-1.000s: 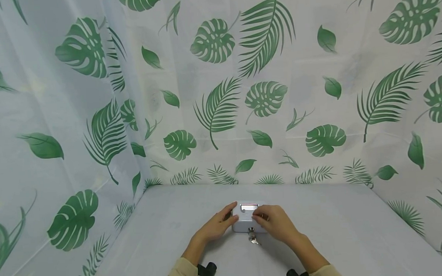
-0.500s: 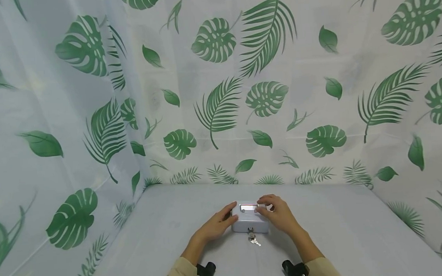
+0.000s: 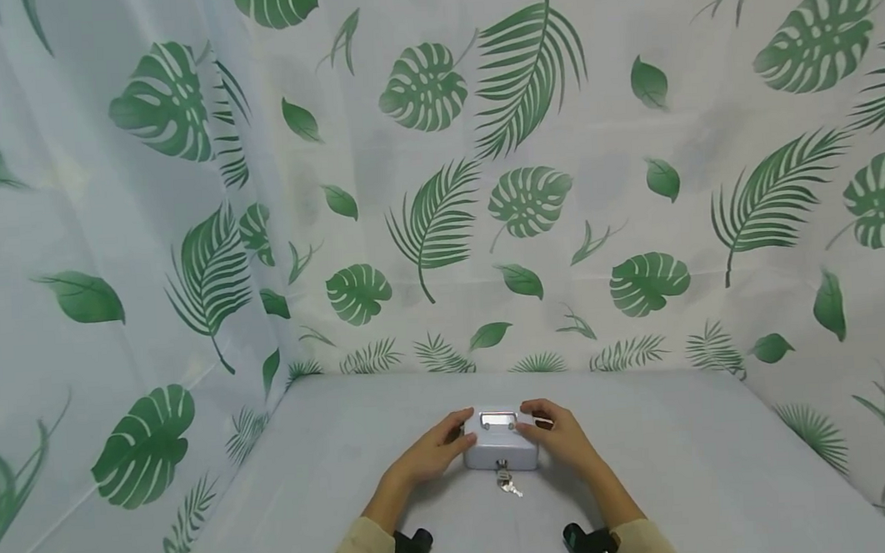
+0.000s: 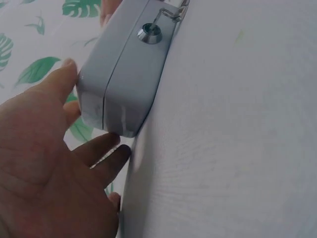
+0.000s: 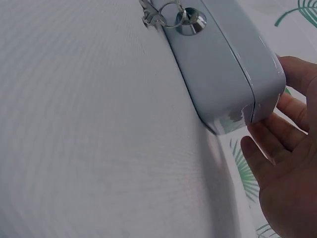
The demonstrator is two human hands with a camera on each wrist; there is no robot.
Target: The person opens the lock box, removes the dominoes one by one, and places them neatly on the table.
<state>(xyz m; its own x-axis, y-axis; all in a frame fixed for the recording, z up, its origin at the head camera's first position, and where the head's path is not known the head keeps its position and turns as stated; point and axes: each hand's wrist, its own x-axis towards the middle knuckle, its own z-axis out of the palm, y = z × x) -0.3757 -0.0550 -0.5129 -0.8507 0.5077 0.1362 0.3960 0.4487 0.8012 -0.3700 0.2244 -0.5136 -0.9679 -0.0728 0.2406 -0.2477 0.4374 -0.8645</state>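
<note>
A small pale grey cash box (image 3: 501, 453) sits on the white-covered table, its lid down. On top lies a metal carry handle (image 3: 498, 420) in a recess. A key stands in the round front lock (image 5: 191, 21), with spare keys (image 3: 509, 484) hanging from its ring. My left hand (image 3: 432, 452) holds the box's left end, thumb on the lid edge and fingers against the side. My right hand (image 3: 564, 439) holds the right end in much the same way. In the wrist views the seam between lid and base appears closed.
A white table cover (image 3: 685, 456) spreads around the box. Behind and to the sides hang white curtains (image 3: 592, 127) printed with green leaves. Black wrist-worn devices (image 3: 590, 541) show at both cuffs.
My right hand has moved from the handle on the lid to the right end of the box, its fingers spreading. The left hand has stayed in place.
</note>
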